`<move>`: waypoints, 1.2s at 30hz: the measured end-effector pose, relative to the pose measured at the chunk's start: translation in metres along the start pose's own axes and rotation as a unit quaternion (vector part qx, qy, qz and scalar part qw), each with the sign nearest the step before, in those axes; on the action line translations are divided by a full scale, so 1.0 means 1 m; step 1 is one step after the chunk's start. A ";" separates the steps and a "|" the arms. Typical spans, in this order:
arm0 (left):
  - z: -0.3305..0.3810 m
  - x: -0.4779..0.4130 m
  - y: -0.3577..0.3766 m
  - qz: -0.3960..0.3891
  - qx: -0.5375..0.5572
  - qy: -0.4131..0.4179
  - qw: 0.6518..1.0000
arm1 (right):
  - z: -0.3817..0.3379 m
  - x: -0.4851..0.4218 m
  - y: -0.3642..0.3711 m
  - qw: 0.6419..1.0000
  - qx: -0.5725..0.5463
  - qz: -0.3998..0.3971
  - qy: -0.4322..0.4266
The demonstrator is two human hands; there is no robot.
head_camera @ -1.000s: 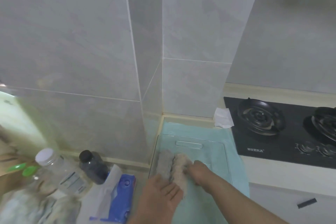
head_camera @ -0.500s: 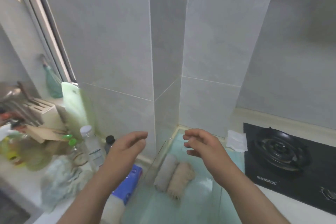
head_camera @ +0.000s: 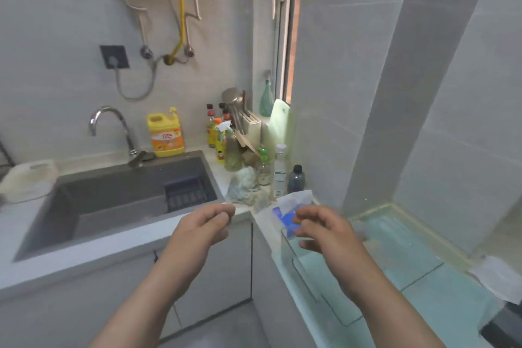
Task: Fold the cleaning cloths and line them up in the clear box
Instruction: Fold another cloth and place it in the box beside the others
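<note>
A crumpled heap of pale green and white cleaning cloths (head_camera: 245,184) lies on the counter corner, just beyond my hands and in front of the bottles. The clear box (head_camera: 310,285) stands on a teal mat (head_camera: 409,237) along the right-hand counter. My right arm crosses over the box and hides its contents. My left hand (head_camera: 203,224) hovers over the counter edge beside the sink, fingers loosely curled and holding nothing. My right hand (head_camera: 324,232) floats above the near end of the box, fingers spread and holding nothing.
A dark sink (head_camera: 113,200) with a faucet (head_camera: 113,127) fills the left. A yellow detergent jug (head_camera: 166,133), several bottles (head_camera: 279,169) and a knife block (head_camera: 251,128) crowd the corner. A blue-and-white packet (head_camera: 288,210) lies before the box. White tissue (head_camera: 497,277) sits far right.
My view has swung left from the box and stove to the sink corner. Both hands have lifted off the rolled cloths in the box and now hang in the air with nothing in them.
</note>
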State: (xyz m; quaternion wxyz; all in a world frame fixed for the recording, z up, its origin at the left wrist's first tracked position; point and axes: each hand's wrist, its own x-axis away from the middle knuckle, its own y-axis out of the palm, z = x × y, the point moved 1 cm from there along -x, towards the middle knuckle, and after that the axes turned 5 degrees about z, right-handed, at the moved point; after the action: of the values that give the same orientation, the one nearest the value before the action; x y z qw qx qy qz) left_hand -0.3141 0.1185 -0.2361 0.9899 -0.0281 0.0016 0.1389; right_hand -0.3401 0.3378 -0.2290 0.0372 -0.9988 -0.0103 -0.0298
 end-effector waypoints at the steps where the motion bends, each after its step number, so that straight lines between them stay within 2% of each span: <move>1: 0.001 0.011 -0.020 0.026 -0.005 0.006 1.000 | -0.003 0.004 0.017 1.000 0.004 -0.025 -0.009; 9: -0.022 0.101 -0.203 0.235 0.055 0.016 0.970 | -0.015 0.059 0.183 0.975 0.037 -0.216 -0.048; 16: -0.039 0.201 -0.379 0.397 0.062 0.020 0.915 | -0.020 0.134 0.365 0.932 0.067 -0.354 -0.049; 20: -0.045 0.247 -0.474 0.466 0.071 0.027 0.881 | -0.023 0.182 0.466 0.909 0.083 -0.405 -0.059; 27: -0.054 0.264 -0.577 0.504 0.071 0.026 0.860 | -0.025 0.218 0.577 0.887 0.093 -0.446 -0.073; 36: -0.082 0.187 -0.670 0.513 0.061 0.007 0.856 | -0.012 0.162 0.698 0.882 0.101 -0.457 -0.061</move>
State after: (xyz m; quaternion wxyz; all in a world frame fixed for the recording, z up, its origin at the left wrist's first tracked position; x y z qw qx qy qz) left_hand 0.0501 -0.4782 -0.2830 0.7776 0.0366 0.0315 0.6268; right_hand -0.1637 -0.3561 -0.2584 0.1189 -0.8739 -0.4710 0.0188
